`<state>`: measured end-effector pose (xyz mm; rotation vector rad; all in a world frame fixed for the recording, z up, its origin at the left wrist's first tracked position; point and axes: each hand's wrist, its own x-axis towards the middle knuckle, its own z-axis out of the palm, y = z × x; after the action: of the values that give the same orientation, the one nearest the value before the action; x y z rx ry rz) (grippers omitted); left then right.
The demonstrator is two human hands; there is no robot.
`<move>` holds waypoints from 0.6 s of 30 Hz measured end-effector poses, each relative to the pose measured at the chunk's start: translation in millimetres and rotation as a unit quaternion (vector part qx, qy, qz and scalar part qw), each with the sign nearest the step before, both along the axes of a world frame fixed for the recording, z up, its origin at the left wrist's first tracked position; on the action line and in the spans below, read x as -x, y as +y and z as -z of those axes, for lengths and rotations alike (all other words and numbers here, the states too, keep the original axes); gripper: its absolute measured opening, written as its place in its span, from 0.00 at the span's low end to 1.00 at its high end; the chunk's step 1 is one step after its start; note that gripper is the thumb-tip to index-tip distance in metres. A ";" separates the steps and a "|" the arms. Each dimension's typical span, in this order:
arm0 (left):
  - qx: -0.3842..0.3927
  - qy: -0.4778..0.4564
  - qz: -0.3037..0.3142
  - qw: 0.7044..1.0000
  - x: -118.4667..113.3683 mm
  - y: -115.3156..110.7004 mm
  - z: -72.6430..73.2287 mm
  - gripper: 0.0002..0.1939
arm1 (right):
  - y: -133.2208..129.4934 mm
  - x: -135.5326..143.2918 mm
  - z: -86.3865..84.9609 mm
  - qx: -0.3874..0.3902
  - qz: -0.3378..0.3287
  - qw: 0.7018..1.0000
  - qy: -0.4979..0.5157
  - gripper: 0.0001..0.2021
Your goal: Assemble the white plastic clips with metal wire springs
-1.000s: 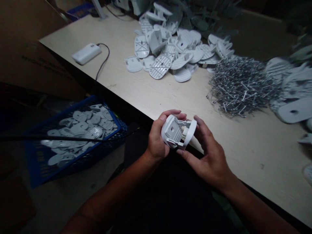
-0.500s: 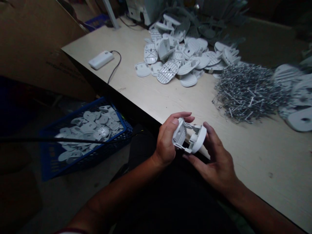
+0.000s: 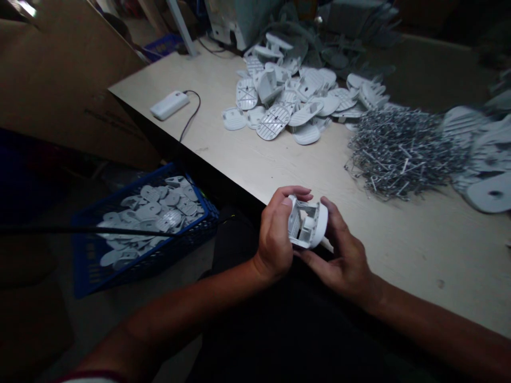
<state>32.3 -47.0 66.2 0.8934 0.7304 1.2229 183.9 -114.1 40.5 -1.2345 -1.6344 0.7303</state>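
Between both hands is a white plastic part (image 3: 319, 226), made of rounded plates with thin struts and an open gap in the middle. My left hand (image 3: 275, 236) is closed round its left side, thumb along the edge. With its thumb below and fingers at the far edge, my right hand (image 3: 349, 260) grips the rounded right end. The part is held just over the table's front edge. Some of the right fingers are hidden behind it. A heap of metal wire springs or pins (image 3: 407, 151) lies on the table beyond my right hand.
Loose white ribbed plastic plates (image 3: 273, 122) are piled at the back of the table (image 3: 239, 154). More plates (image 3: 493, 191) lie at the right. A white power bank (image 3: 170, 105) with a cable sits at the left. Below stands a blue basket (image 3: 80, 255) of similar parts.
My right hand has moved left, toward my left hand. The white plastic part has turned slightly, and its two sides appear closer together. The camera view has shifted a little.
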 end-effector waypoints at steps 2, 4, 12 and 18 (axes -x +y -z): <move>-0.012 0.012 -0.009 1.000 0.4 2.1 -4.9 0.18 | 8.0 2.2 -1.5 -0.006 -0.023 1.000 0.010 0.53; -0.018 0.003 -0.022 1.000 0.6 5.5 -8.3 0.19 | 14.8 5.2 -2.6 -0.002 -0.029 0.999 0.035 0.53; 0.000 0.076 0.024 0.997 26.5 26.8 21.9 0.23 | 39.6 -19.1 2.7 -0.007 -0.085 0.996 0.005 0.49; 0.040 0.167 0.149 0.974 35.0 59.0 37.3 0.26 | 64.1 -45.7 -6.2 -0.047 -0.157 0.979 -0.121 0.43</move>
<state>-2.7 11.9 28.9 1.1123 0.8692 0.7800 229.6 -50.0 46.6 -1.0395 -2.0730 0.7034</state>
